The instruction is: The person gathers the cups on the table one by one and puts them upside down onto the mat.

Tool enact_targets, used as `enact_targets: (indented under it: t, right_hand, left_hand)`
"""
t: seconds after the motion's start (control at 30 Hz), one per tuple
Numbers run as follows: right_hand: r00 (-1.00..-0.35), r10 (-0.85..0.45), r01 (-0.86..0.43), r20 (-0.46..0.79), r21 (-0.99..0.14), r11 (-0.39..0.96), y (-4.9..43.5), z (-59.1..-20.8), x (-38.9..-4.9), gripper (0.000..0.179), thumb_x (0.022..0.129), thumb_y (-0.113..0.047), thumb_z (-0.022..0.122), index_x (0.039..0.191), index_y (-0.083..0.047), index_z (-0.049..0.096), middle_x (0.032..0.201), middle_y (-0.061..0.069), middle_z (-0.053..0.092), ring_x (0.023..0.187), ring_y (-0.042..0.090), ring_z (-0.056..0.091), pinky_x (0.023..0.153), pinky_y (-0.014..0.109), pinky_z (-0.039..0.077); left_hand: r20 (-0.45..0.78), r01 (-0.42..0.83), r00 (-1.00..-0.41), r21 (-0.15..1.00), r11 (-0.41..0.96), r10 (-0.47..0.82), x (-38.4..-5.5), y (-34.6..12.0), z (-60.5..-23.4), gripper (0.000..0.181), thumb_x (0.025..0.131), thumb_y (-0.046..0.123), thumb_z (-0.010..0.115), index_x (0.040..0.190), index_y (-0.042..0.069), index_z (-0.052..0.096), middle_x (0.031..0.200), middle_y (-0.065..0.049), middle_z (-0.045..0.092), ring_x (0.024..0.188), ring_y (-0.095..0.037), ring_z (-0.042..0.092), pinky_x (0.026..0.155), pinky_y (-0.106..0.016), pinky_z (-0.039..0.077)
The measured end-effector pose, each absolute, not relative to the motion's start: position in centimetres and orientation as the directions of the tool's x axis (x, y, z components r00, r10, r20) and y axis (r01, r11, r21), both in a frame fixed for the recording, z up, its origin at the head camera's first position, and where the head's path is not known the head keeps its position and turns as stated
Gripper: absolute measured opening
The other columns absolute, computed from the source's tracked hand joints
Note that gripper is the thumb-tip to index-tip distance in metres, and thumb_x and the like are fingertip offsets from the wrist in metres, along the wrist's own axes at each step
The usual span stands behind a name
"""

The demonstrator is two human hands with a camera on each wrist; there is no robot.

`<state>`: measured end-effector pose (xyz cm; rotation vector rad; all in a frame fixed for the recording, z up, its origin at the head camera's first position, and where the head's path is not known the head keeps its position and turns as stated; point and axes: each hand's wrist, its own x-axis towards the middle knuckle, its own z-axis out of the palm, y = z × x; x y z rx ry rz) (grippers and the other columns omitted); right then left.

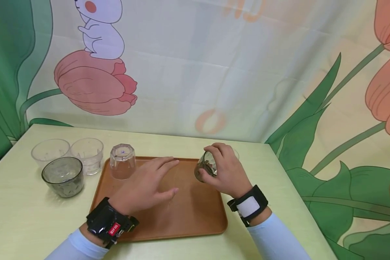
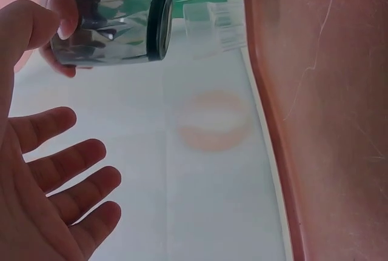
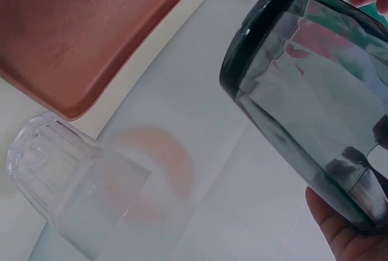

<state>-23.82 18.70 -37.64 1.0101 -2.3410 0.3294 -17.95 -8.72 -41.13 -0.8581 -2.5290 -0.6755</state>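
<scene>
My right hand (image 1: 226, 171) grips a smoky grey glass (image 2: 115, 25) near its rim, above the right part of the brown tray (image 1: 185, 213). The glass has faceted sides, and its thick dark base faces down. Over the left half of the tray hovers my left hand (image 1: 146, 184), fingers extended and holding nothing. A clear faceted glass (image 1: 122, 166) stands upside down at the tray's far left corner, just beyond the left hand. Past the tray's right end is another clear glass (image 3: 66, 176), mostly hidden behind the right hand in the head view.
Left of the tray, two clear glasses (image 1: 90, 159) and a smoky grey glass (image 1: 65, 180) stand close together, mouths up, on the pale table (image 1: 16, 213). A printed curtain (image 1: 182, 72) hangs along the table's back and right side.
</scene>
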Motion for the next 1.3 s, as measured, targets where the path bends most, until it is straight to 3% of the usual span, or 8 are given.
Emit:
enact_targets:
  t: [0.63, 1.3]
  right_hand:
    - [-0.507, -0.620, -0.769, 0.599, 0.010, 0.639, 17.6, -37.5, -23.5, 0.056, 0.085, -0.045, 0.061, 0.127, -0.008, 0.056, 0.122, 0.015, 0.056, 0.111, 0.030, 0.055, 0.088, 0.044, 0.055]
    - [-0.474, -0.637, -0.809, 0.608, -0.015, 0.588, 16.0, -37.0, -22.8, 0.057, 0.088, -0.047, 0.058, 0.129, -0.008, 0.055, 0.122, 0.014, 0.055, 0.112, 0.030, 0.053, 0.090, 0.043, 0.053]
  left_hand:
    - [0.443, 0.592, -0.781, 0.306, 0.745, 0.439, -17.9, -8.3, -41.5, 0.077, 0.088, 0.058, 0.064, 0.150, 0.016, 0.045, 0.148, -0.009, 0.051, 0.131, -0.029, 0.054, 0.107, -0.050, 0.047]
    - [0.443, 0.589, -0.785, 0.314, 0.745, 0.434, -18.2, -8.3, -41.9, 0.076, 0.089, 0.056, 0.065, 0.150, 0.015, 0.046, 0.149, -0.007, 0.050, 0.132, -0.028, 0.053, 0.107, -0.050, 0.047]
